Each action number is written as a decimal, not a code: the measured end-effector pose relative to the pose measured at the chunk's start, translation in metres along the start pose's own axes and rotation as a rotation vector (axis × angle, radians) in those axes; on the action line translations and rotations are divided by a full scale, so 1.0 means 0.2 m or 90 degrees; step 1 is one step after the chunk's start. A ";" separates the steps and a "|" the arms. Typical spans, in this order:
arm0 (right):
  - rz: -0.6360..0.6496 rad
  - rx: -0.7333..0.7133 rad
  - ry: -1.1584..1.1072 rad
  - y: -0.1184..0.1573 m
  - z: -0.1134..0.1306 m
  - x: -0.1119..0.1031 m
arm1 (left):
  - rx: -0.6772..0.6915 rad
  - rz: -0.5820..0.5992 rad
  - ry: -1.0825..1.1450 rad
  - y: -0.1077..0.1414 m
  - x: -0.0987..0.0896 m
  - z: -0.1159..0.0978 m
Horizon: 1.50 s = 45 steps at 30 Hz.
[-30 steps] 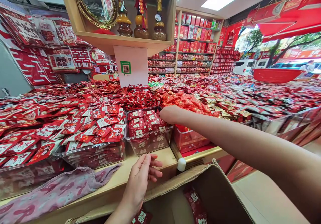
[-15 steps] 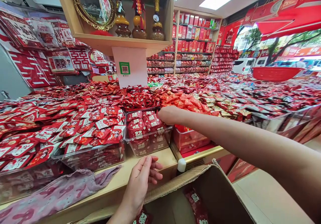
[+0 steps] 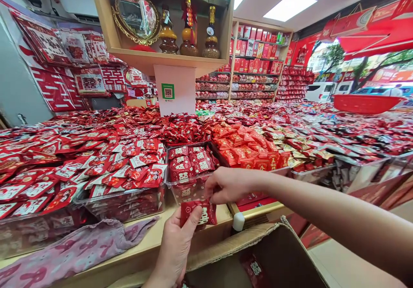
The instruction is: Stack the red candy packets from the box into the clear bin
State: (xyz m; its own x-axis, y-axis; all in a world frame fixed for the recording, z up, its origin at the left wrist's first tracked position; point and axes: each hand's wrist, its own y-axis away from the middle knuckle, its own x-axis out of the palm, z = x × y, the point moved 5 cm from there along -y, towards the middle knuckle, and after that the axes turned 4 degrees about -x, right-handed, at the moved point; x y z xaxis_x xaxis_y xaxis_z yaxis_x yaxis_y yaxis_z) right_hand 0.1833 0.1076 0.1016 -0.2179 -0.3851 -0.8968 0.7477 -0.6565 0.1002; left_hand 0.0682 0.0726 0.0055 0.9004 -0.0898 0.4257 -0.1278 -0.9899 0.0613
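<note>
My left hand point(image 3: 179, 240) is closed on a small red packet point(image 3: 209, 217) printed with white characters, its thumb lying across the front. From the right, my right hand point(image 3: 227, 186) pinches the packet's upper right edge. Just behind them is a clear plastic bin point(image 3: 190, 179) with matching red packets point(image 3: 180, 166) stacked in rows. Below my hands stands an open cardboard box point(image 3: 232, 246). A few packets of the same look, such as one dark red packet point(image 3: 254, 268), lie inside it.
Heaped snack packets point(image 3: 122, 159) fill bins to the left, with orange-red packets point(image 3: 248, 146) to the right. A pink patterned cloth point(image 3: 87, 247) lies along the counter's front edge. A display cabinet point(image 3: 161, 57) overhangs the counter. A red basin point(image 3: 368, 103) sits far right.
My right hand has come back from the bin toward me. My left hand, open and without anything in it before, now grips a red packet. The view has shifted slightly.
</note>
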 end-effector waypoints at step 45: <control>0.098 -0.056 -0.231 -0.04 0.11 0.14 | -0.071 0.010 -0.086 0.01 -0.01 0.04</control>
State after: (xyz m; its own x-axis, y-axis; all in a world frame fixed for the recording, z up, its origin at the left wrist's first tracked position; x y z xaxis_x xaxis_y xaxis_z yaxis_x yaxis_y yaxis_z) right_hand 0.1579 0.0877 0.0854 -0.2946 -0.6886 -0.6626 0.8358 -0.5218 0.1706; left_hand 0.0690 0.0692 -0.0031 0.9448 -0.1262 0.3024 -0.1803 -0.9708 0.1581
